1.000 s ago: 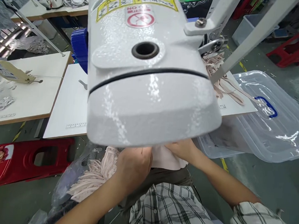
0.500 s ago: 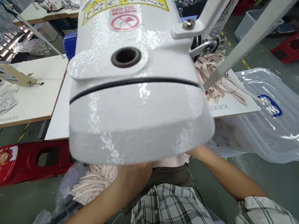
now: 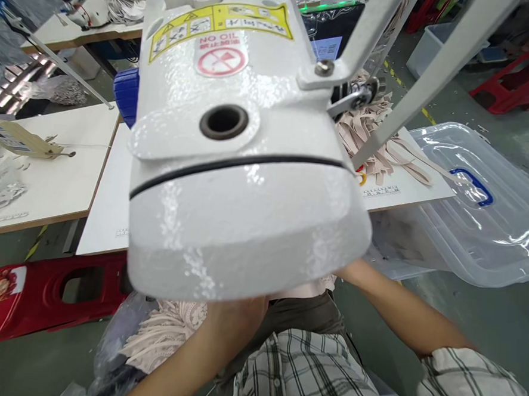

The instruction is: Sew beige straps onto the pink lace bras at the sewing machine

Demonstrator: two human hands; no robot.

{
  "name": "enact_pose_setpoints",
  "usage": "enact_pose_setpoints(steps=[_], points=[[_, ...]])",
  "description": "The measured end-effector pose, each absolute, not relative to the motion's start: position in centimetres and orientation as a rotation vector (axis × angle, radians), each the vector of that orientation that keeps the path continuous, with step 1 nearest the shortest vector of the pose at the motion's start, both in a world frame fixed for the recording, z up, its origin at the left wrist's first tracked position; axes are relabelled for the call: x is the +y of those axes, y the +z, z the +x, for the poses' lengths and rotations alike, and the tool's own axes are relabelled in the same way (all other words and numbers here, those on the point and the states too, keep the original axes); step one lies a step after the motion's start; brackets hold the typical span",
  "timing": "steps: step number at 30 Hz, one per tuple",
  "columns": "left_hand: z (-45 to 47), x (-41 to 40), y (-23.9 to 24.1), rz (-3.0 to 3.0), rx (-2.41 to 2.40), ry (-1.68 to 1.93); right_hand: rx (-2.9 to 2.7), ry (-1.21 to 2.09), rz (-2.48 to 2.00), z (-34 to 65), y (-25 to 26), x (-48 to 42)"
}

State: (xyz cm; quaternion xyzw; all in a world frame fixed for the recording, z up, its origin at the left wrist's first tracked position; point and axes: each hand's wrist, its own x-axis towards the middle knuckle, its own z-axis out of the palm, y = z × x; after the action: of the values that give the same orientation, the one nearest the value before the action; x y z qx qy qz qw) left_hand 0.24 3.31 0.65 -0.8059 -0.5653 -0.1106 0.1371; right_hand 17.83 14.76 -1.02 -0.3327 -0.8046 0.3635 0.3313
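The white head of a sewing machine [image 3: 243, 179] fills the middle of the view and hides most of both hands. Only the back of my left hand [image 3: 234, 315] shows below its lower edge; the fingers are hidden. My right hand is behind the machine, and only its forearm [image 3: 396, 313] shows, reaching in from the right. A strip of pale pink fabric [image 3: 303, 290] peeks out under the machine between the two arms. A bundle of pink lace pieces [image 3: 166, 335] lies in a clear plastic bag at my left knee.
Pink elastic straps [image 3: 375, 145] are piled on the white table [image 3: 112, 200] to the right of the machine. A clear plastic bin lid [image 3: 483, 199] with a blue handle lies at the right. A red plastic stool [image 3: 43, 292] stands on the floor at the left. A second table [image 3: 46, 167] is further left.
The machine head now covers more of the lower view. My fingers and the pink fabric, visible a second ago, have slipped behind it.
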Motion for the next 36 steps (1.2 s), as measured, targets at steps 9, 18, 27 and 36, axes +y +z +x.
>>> enact_pose_setpoints(steps=[9,18,27,36], points=[[0.6,3.7,0.9,-2.304,-1.554,-0.350,-2.106,0.902,-0.853,18.5,-0.2,14.6],[0.1,3.4,0.7,-2.291,-1.620,-0.427,-2.046,0.917,-0.780,18.1,-1.1,14.5],[-0.9,2.6,-0.4,-2.270,-1.877,-0.808,-1.970,1.030,-0.897,18.1,-1.5,13.3],[-1.2,2.0,-1.2,-2.151,-2.553,-1.713,-2.107,1.001,-1.110,20.2,-1.7,10.6]])
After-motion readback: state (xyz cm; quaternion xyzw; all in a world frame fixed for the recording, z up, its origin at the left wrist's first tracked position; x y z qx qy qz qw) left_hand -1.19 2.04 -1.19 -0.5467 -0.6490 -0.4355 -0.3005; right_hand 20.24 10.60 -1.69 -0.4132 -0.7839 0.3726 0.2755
